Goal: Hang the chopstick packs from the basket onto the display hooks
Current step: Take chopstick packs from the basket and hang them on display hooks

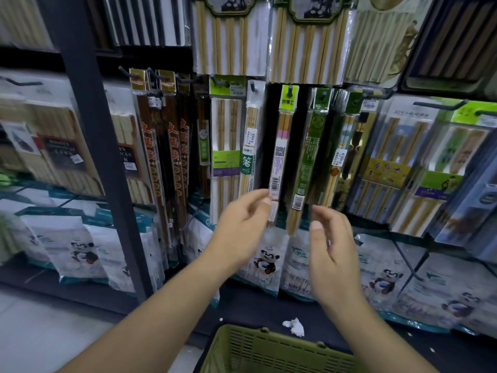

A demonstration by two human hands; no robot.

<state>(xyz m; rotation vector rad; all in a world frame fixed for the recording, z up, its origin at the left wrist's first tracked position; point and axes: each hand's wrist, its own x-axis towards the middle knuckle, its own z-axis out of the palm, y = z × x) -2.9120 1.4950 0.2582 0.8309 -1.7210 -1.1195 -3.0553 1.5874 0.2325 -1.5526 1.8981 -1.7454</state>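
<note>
A narrow chopstick pack [281,154] with a green header and pink bands hangs from a display hook [290,89] in the middle row. My left hand [242,224] reaches up to its lower end, and thumb and forefinger pinch the pack's left edge near the barcode. To the right of the pack, a little lower, my right hand [329,238] is held up with its fingers apart and nothing in it. The green plastic basket [269,343] sits on the floor below my arms; what is inside it is out of view.
Other chopstick packs hang close on both sides, a bamboo pack [250,146] on the left and a dark green pack [309,152] on the right. Panda-print bags [266,259] fill the bottom row. A dark upright post [102,157] stands left. Crumpled paper [294,326] lies on the floor.
</note>
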